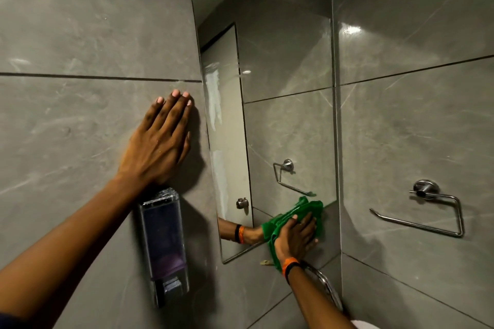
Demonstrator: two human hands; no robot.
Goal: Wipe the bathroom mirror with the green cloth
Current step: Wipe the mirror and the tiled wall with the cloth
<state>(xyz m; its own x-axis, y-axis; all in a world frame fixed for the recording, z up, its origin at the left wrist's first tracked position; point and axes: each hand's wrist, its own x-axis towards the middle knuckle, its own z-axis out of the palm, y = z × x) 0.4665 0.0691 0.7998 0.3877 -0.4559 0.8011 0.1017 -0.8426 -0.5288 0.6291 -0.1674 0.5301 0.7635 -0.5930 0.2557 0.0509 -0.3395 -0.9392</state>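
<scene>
A tall frameless mirror (280,115) hangs on the grey tiled wall. My right hand (295,236) presses a crumpled green cloth (299,211) flat against the mirror's lower right corner, fingers spread over it. The cloth overlaps the mirror's bottom edge and hangs down past my wrist. My left hand (160,141) lies flat on the wall tile left of the mirror, fingers together, holding nothing. Pale streaks show on the mirror's left part.
A clear soap dispenser (163,246) is fixed to the wall under my left wrist. A chrome towel ring (427,208) sits on the right-hand wall. A chrome fitting (324,282) shows below my right wrist. A white rim (361,324) peeks in at the bottom edge.
</scene>
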